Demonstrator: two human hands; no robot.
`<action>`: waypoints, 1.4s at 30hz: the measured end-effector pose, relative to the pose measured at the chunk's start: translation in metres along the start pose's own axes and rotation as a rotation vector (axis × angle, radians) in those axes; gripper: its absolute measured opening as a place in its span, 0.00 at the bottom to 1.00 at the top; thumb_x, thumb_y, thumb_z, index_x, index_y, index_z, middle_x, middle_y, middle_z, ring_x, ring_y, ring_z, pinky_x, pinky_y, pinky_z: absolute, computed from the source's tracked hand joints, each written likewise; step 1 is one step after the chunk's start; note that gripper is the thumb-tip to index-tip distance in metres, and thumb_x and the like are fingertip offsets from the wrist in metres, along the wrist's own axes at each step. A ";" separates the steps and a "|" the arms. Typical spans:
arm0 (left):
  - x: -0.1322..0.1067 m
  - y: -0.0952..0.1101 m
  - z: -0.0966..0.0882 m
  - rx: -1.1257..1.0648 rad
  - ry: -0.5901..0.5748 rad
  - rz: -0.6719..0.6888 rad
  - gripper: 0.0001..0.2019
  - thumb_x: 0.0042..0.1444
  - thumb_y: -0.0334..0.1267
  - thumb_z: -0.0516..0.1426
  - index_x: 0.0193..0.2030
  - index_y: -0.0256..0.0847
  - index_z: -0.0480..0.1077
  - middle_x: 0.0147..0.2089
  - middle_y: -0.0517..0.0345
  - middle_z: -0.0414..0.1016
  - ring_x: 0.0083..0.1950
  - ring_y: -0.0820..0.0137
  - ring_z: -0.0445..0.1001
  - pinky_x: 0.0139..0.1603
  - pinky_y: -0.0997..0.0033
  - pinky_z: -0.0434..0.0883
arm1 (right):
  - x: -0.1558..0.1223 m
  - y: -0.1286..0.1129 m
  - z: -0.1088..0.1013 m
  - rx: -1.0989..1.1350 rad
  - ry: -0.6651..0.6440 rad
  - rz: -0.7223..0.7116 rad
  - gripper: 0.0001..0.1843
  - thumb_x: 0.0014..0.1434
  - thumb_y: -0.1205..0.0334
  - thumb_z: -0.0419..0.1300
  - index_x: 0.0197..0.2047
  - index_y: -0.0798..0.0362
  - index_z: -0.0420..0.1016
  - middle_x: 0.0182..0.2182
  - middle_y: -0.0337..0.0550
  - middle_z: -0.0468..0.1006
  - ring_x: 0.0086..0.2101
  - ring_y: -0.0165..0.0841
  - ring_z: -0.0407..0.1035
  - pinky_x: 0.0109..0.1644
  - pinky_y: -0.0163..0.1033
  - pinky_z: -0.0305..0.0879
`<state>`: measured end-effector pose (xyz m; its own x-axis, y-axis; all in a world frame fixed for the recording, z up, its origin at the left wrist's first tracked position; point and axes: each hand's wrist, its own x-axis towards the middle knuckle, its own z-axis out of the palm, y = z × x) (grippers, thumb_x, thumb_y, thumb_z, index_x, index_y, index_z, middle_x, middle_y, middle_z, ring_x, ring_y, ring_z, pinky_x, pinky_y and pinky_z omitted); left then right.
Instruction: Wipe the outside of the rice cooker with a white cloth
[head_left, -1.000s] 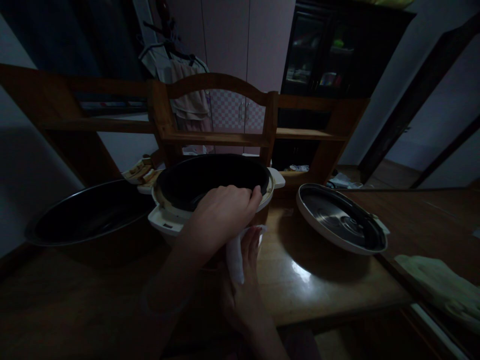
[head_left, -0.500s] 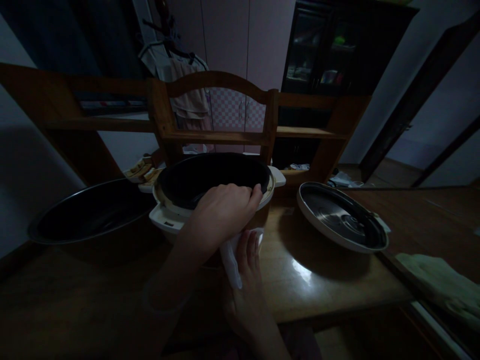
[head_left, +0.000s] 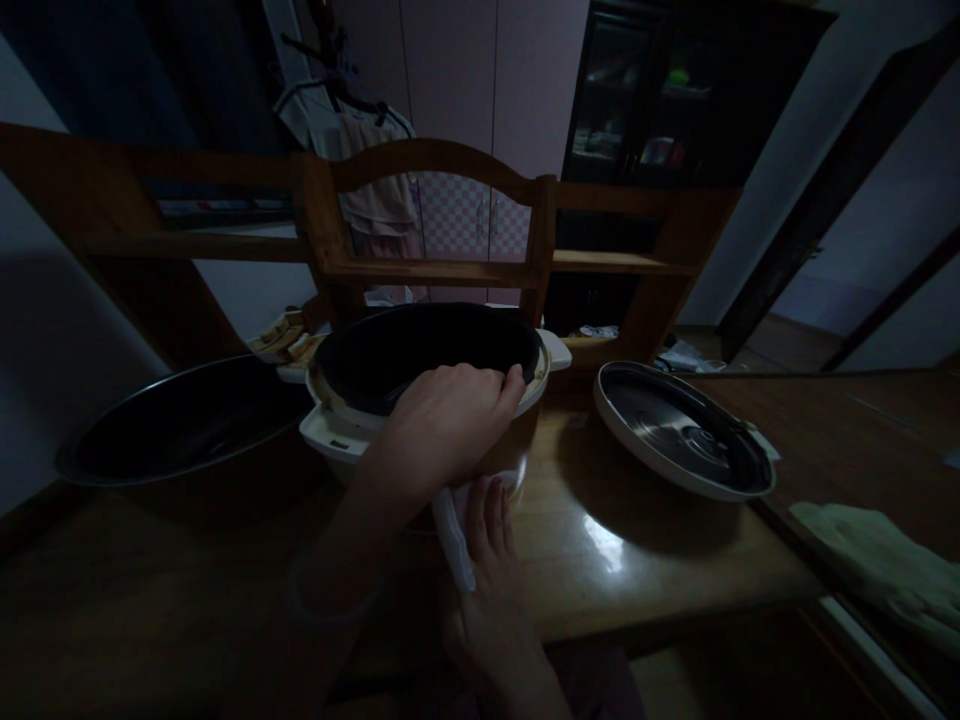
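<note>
A white and brown rice cooker [head_left: 337, 436] with a dark inner pot [head_left: 420, 350] stands on the wooden table [head_left: 637, 560]. My left hand [head_left: 442, 425] is closed over the near rim of the cooker. My right hand [head_left: 487, 580] is below it, fingers pressing a white cloth [head_left: 450, 530] against the cooker's front side. The cloth is partly hidden under my left hand.
The cooker's lid [head_left: 682, 430] lies upside down to the right on the table. A large dark pan [head_left: 180, 420] sits at the left. A pale green cloth [head_left: 877, 560] lies at the far right. A wooden shelf rack [head_left: 435, 270] stands behind the cooker.
My right hand and the white cloth have slid a little to the left and down along the cooker's front. My left hand has stayed on the rim.
</note>
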<state>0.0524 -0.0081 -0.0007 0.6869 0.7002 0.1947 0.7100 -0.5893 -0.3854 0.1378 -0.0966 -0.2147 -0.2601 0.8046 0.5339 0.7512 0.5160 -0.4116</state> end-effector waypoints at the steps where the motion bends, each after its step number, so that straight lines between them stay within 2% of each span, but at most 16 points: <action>1: 0.000 0.000 0.000 0.006 0.005 0.002 0.24 0.68 0.27 0.47 0.70 0.33 0.62 0.49 0.40 0.82 0.42 0.54 0.83 0.35 0.60 0.76 | -0.001 0.000 0.001 -0.003 0.011 -0.011 0.51 0.60 0.73 0.49 0.79 0.46 0.26 0.77 0.43 0.18 0.74 0.57 0.18 0.72 0.74 0.46; 6: -0.001 0.001 0.000 0.024 0.015 -0.005 0.22 0.70 0.28 0.45 0.67 0.33 0.65 0.47 0.42 0.82 0.40 0.56 0.83 0.35 0.62 0.76 | -0.009 0.001 0.007 0.007 0.015 -0.015 0.49 0.62 0.73 0.47 0.79 0.49 0.26 0.77 0.46 0.18 0.74 0.60 0.21 0.70 0.76 0.48; 12: -0.002 0.002 -0.001 0.012 0.020 -0.015 0.21 0.71 0.29 0.45 0.66 0.34 0.67 0.45 0.42 0.82 0.40 0.55 0.83 0.35 0.60 0.76 | -0.021 -0.013 0.012 0.106 0.039 0.198 0.52 0.60 0.77 0.49 0.79 0.43 0.27 0.74 0.48 0.06 0.74 0.62 0.28 0.69 0.68 0.57; 15: -0.002 0.002 0.000 0.004 0.029 -0.012 0.21 0.71 0.29 0.45 0.66 0.33 0.67 0.44 0.42 0.82 0.40 0.54 0.83 0.35 0.60 0.76 | -0.026 -0.021 0.014 0.039 0.054 0.237 0.52 0.60 0.76 0.50 0.79 0.43 0.28 0.75 0.50 0.10 0.74 0.62 0.26 0.69 0.72 0.54; 19: -0.002 0.001 0.000 0.003 0.037 -0.011 0.20 0.71 0.29 0.45 0.65 0.34 0.68 0.44 0.42 0.83 0.39 0.55 0.83 0.34 0.61 0.75 | -0.027 -0.027 0.018 -0.008 0.078 0.256 0.51 0.63 0.74 0.51 0.79 0.53 0.21 0.76 0.59 0.17 0.74 0.59 0.24 0.70 0.72 0.53; 21: -0.002 0.001 -0.001 0.001 0.037 -0.012 0.21 0.71 0.29 0.45 0.66 0.34 0.67 0.43 0.42 0.82 0.38 0.55 0.83 0.33 0.60 0.76 | -0.027 -0.028 0.020 -0.008 0.082 0.280 0.51 0.63 0.73 0.51 0.78 0.55 0.21 0.77 0.59 0.19 0.74 0.58 0.25 0.70 0.70 0.54; 25: -0.003 0.001 -0.001 -0.001 0.029 -0.012 0.22 0.71 0.29 0.43 0.66 0.34 0.67 0.44 0.42 0.82 0.38 0.54 0.82 0.34 0.59 0.75 | -0.029 -0.031 0.025 -0.010 0.087 0.327 0.49 0.62 0.74 0.52 0.80 0.51 0.33 0.77 0.53 0.21 0.74 0.57 0.31 0.70 0.69 0.57; 28: -0.003 0.001 -0.001 0.004 0.031 -0.012 0.21 0.72 0.29 0.43 0.66 0.34 0.68 0.44 0.42 0.82 0.38 0.55 0.82 0.34 0.61 0.75 | -0.032 -0.032 0.027 -0.012 0.091 0.318 0.47 0.62 0.73 0.52 0.80 0.50 0.35 0.78 0.51 0.23 0.74 0.57 0.32 0.70 0.68 0.58; 33: -0.002 0.002 -0.001 0.005 0.025 -0.017 0.21 0.71 0.29 0.45 0.67 0.34 0.67 0.44 0.42 0.83 0.39 0.56 0.83 0.34 0.62 0.75 | -0.033 -0.033 0.021 -0.045 0.038 0.307 0.48 0.62 0.72 0.53 0.80 0.51 0.34 0.78 0.52 0.24 0.74 0.56 0.31 0.71 0.67 0.57; 39: -0.002 0.001 -0.001 0.008 0.023 -0.022 0.21 0.71 0.29 0.45 0.66 0.34 0.67 0.44 0.43 0.82 0.40 0.57 0.83 0.35 0.63 0.75 | -0.033 -0.034 0.019 -0.080 0.022 0.296 0.51 0.64 0.71 0.54 0.79 0.47 0.24 0.78 0.56 0.29 0.74 0.56 0.35 0.70 0.67 0.59; 42: -0.002 0.001 -0.001 0.010 0.022 -0.015 0.21 0.70 0.28 0.46 0.67 0.33 0.66 0.45 0.42 0.82 0.40 0.57 0.83 0.35 0.63 0.75 | -0.032 -0.036 0.021 -0.069 0.024 0.310 0.50 0.65 0.71 0.53 0.79 0.47 0.25 0.78 0.57 0.31 0.74 0.56 0.34 0.70 0.67 0.59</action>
<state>0.0520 -0.0104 -0.0007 0.6793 0.7000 0.2204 0.7190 -0.5746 -0.3910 0.1061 -0.1349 -0.2328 0.0017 0.9127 0.4086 0.8319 0.2254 -0.5070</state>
